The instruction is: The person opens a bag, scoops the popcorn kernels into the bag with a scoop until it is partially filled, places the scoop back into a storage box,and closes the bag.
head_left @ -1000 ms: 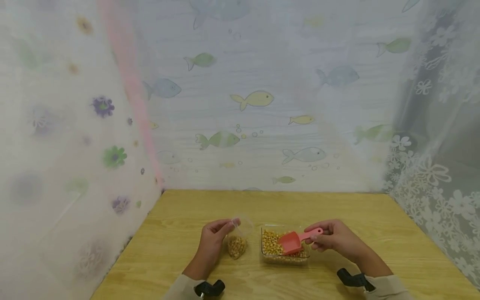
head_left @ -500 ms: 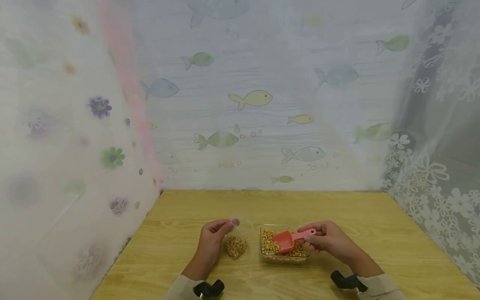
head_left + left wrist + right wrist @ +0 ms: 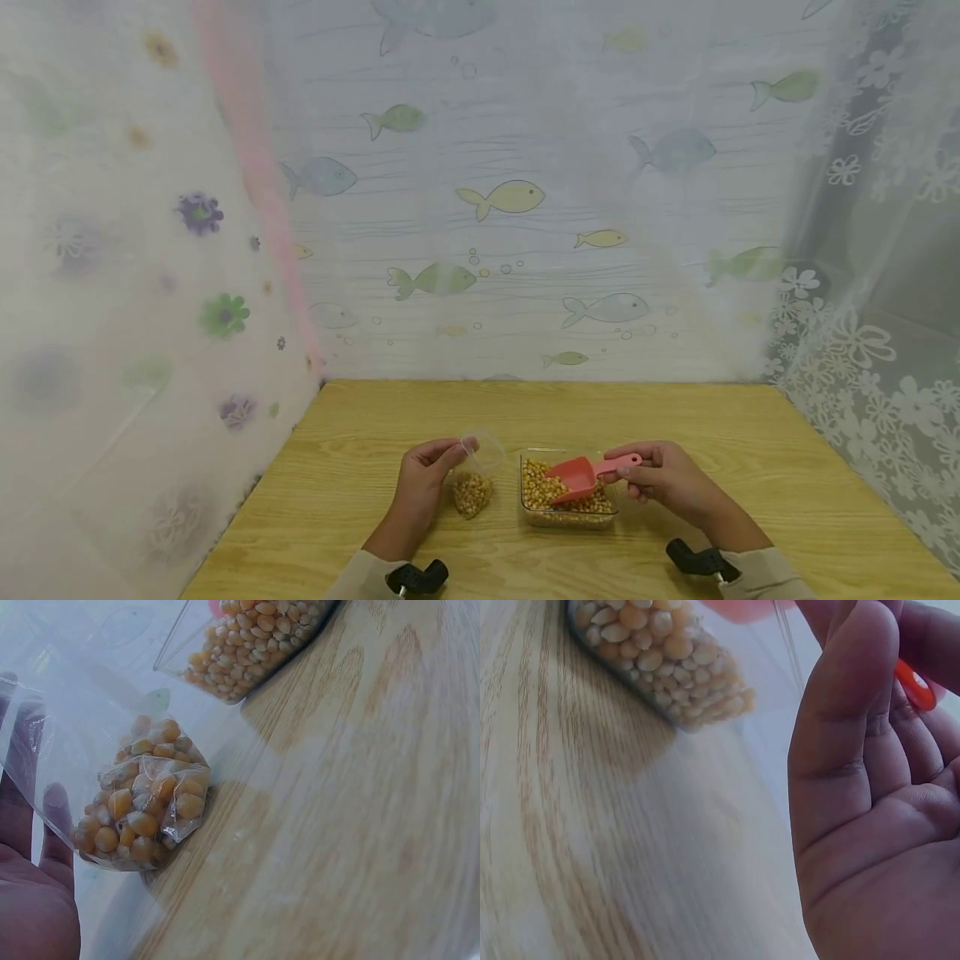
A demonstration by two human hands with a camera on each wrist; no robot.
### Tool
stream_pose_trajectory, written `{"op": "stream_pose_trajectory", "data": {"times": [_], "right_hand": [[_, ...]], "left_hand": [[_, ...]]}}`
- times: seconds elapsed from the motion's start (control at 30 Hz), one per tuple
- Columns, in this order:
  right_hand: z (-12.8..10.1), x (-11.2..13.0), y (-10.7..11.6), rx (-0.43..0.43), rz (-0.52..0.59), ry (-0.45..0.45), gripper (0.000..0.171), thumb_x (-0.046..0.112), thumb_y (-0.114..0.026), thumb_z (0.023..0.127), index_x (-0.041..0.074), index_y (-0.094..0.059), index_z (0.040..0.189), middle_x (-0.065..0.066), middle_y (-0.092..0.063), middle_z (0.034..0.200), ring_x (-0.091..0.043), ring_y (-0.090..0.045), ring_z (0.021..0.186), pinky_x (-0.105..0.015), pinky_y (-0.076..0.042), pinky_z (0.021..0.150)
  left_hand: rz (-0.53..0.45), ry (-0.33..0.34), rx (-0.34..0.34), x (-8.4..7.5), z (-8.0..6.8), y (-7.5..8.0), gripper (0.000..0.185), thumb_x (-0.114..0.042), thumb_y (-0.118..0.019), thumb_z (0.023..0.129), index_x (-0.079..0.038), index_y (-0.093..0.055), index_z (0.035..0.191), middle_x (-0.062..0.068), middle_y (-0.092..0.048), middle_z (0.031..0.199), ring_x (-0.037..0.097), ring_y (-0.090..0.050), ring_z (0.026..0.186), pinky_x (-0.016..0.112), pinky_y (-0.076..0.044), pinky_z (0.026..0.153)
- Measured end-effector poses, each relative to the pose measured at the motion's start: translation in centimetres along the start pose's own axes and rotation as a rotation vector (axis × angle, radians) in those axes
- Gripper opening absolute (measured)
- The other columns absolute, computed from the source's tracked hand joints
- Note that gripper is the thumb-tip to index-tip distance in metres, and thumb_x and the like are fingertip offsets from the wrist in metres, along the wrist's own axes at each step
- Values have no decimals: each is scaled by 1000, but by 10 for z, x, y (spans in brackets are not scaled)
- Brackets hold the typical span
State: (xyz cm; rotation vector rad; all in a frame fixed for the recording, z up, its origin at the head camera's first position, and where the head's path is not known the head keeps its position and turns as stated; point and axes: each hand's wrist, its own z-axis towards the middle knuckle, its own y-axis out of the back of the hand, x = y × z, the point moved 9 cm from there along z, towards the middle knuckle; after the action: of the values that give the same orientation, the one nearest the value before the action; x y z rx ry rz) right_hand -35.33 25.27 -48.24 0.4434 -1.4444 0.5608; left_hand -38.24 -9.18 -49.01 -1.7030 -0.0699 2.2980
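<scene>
My left hand (image 3: pixel 429 477) pinches the top of a clear plastic bag (image 3: pixel 485 450) between thumb and fingers. Corn kernels (image 3: pixel 146 799) fill the bag's bottom, which sits at the wooden table. To the right stands a clear rectangular container (image 3: pixel 567 521) holding many corn kernels (image 3: pixel 536 485). With its fingers on the handle, my right hand (image 3: pixel 667 482) grips a pink scoop (image 3: pixel 576 478), whose bowl lies over the kernels in the container. In the right wrist view the curled fingers hide most of the handle, and the container (image 3: pixel 622 682) shows beside them.
The wooden table (image 3: pixel 420 408) carries the bag and the container. Behind it hangs a pale curtain (image 3: pixel 510 283) printed with fish, and flowered sheets stand at the left (image 3: pixel 120 333) and right. A black wrist mount (image 3: pixel 417 577) sits on each forearm.
The scoop first shifted left over the kernels with my right hand, then came back a little to the right. My left hand and the bag have stayed nearly still.
</scene>
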Motion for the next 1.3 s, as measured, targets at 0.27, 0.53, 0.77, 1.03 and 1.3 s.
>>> {"op": "stream_pose_trajectory", "data": {"times": [0.27,0.53,0.77,1.03,1.3], "right_hand": [[-1,2,-6,88,146,65,38,2,-44,110,-12,-48,146,-8,-76,121,-6,-69,84,-20,-57,71],[2,3,-11,128,198,99,39,0,-38,111,-11,-47,147,-8,-76,124,-6,-72,91,-21,-59,78],[1,7,-14,112,226,116,38,1,-37,112,1,-56,145,-7,-75,124,-7,-72,94,-22,-60,80],[5,22,-20,75,203,172,39,2,-34,113,5,-58,144,-5,-75,123,-7,-72,96,-24,-60,83],[17,34,-33,52,194,196,37,3,-38,112,6,-60,142,-5,-75,121,-7,-72,95,-24,-60,82]], "left_hand": [[12,-1,-16,-2,-2,-1,28,-17,-72,99,6,-75,114,8,-79,113,22,-71,118,32,-55,104],[-9,-18,-18,-2,-1,0,25,-12,-71,99,9,-74,113,8,-79,112,22,-72,117,32,-55,103],[-23,-9,-16,1,0,1,24,-12,-72,98,8,-75,111,8,-79,111,23,-73,115,33,-54,104],[-24,-19,-17,-2,1,0,26,-11,-73,97,11,-74,110,10,-79,109,24,-73,114,33,-54,104],[-23,-32,-8,-2,1,0,20,-9,-72,98,9,-76,107,9,-80,108,23,-74,113,32,-54,104]]}}
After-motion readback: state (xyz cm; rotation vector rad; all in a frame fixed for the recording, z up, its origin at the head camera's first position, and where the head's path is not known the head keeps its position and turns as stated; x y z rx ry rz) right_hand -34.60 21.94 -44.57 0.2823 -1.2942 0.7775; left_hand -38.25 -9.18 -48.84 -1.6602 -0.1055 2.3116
